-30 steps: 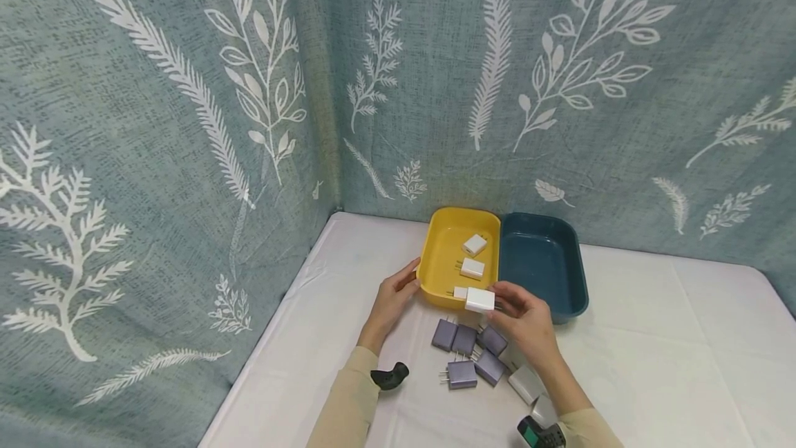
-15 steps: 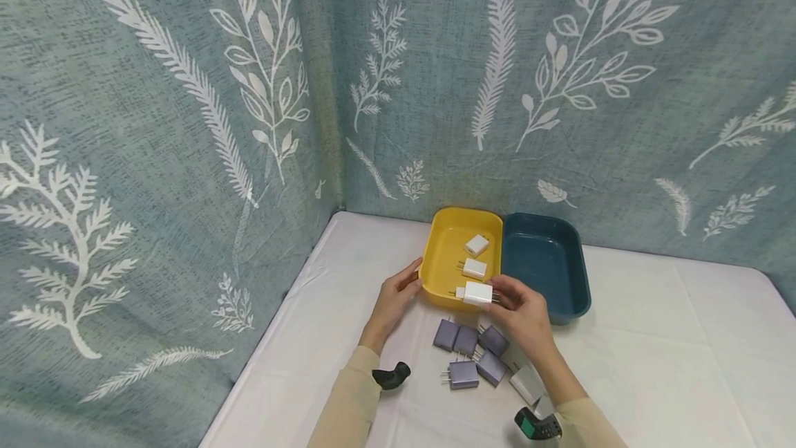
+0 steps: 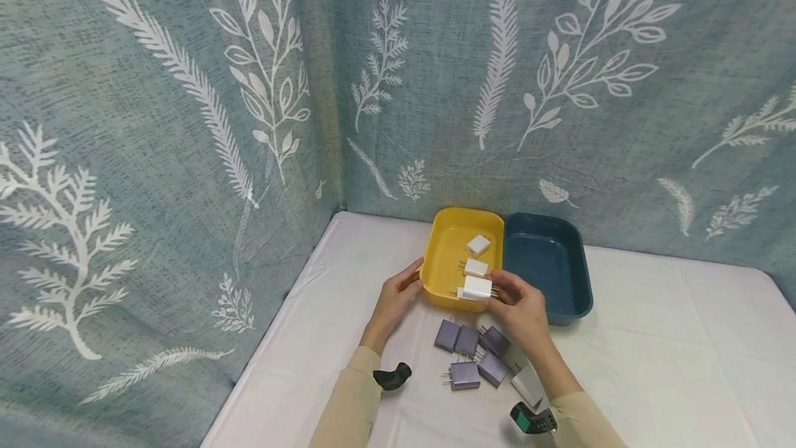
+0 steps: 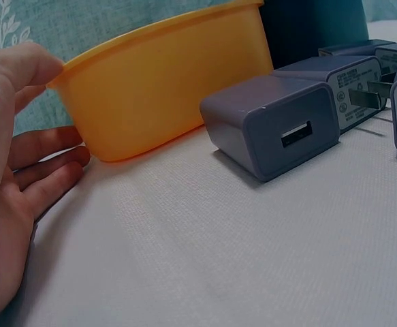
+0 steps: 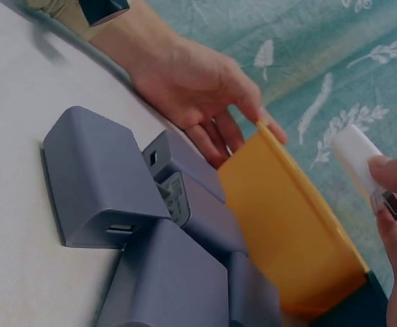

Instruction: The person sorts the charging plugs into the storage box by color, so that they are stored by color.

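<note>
My right hand (image 3: 527, 306) pinches a white plug-in charger (image 3: 477, 287) near its prong end, over the front of the yellow bin (image 3: 443, 254). In the right wrist view the held charger (image 5: 353, 153) is tilted, with thumb and fingers at its metal prongs. Two white chargers lie fully in view in the bin, one at the back (image 3: 478, 245) and another nearer the front. A third is mostly hidden beneath the held one. My left hand (image 3: 394, 303) touches the bin's left front corner, thumb at the rim and relaxed fingers against the outer wall (image 4: 164, 88).
Several purple chargers (image 3: 465, 375) lie on the white cloth in front of the bin. Beside my right wrist sits a white charger (image 3: 528, 386), partly covered by the arm. A dark blue bin (image 3: 581, 275) adjoins the yellow one. Patterned curtains (image 3: 435, 88) stand behind.
My right hand has shifted slightly up and farther into the yellow bin with the white charger, which now covers more of the front charger. The left hand stays at the bin's corner.
</note>
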`<state>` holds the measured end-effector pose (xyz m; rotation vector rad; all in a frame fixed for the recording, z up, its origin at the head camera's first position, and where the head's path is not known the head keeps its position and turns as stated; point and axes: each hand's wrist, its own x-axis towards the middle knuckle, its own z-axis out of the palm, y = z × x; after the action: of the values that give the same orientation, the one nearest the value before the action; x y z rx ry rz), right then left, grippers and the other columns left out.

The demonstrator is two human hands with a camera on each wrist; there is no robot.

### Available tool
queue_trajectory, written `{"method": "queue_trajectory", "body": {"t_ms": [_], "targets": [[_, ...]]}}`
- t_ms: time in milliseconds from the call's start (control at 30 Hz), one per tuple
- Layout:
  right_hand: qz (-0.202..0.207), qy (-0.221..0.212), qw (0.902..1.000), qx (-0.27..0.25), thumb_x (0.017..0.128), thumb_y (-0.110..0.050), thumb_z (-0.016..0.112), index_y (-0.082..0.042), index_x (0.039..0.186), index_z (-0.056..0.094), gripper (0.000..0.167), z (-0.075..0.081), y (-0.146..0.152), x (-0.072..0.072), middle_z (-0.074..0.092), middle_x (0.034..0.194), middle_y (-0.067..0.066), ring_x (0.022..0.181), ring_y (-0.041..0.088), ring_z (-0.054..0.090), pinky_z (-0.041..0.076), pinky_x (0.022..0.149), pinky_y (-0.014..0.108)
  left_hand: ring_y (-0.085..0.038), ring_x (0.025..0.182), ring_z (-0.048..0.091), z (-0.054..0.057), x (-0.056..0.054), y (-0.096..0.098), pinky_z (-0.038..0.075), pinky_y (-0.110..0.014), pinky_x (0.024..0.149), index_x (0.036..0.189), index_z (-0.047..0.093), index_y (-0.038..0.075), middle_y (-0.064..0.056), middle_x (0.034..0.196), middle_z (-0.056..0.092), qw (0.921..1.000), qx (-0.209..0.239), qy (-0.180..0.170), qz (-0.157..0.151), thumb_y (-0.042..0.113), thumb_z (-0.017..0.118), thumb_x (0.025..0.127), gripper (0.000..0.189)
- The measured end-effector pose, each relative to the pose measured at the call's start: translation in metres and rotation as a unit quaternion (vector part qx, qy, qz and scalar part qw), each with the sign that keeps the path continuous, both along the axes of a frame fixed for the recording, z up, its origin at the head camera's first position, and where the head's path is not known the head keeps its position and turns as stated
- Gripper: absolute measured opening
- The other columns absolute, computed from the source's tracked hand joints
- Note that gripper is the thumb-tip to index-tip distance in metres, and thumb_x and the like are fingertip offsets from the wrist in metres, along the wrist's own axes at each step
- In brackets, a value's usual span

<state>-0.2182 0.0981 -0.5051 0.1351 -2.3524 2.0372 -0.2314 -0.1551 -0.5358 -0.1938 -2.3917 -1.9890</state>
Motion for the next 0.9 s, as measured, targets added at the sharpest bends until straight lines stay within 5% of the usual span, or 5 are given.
{"method": "queue_trajectory", "body": {"t_ms": [267,900], "targets": [[-0.016,-0.009,0.9998,-0.010,0.076,0.008,0.075,-0.002,0.123,0.062,0.050,-0.003,-0.004,-0.004,0.064,0.128,0.016,0.109,0.005,0.064,0.052,0.092,0.017,-0.029,0.132,0.052,0.000,0.001,0.000,0.045,-0.040,0.108,0.145,0.047,0.012,-0.009,0.149,0.048,1.0000,-0.002,0.006,-0.003,0.016,0.056,0.098,0.048],[-0.026,0.016,0.9995,-0.010,0.078,0.004,0.075,-0.001,0.123,0.062,0.047,0.006,-0.012,-0.015,0.065,0.125,0.016,0.118,0.020,0.061,0.049,0.096,0.017,-0.030,0.131,0.053,0.000,0.001,0.000,0.047,-0.039,0.106,0.145,0.047,0.012,-0.012,0.147,0.049,1.0000,0.000,0.007,-0.004,0.014,0.056,0.098,0.048]]}}
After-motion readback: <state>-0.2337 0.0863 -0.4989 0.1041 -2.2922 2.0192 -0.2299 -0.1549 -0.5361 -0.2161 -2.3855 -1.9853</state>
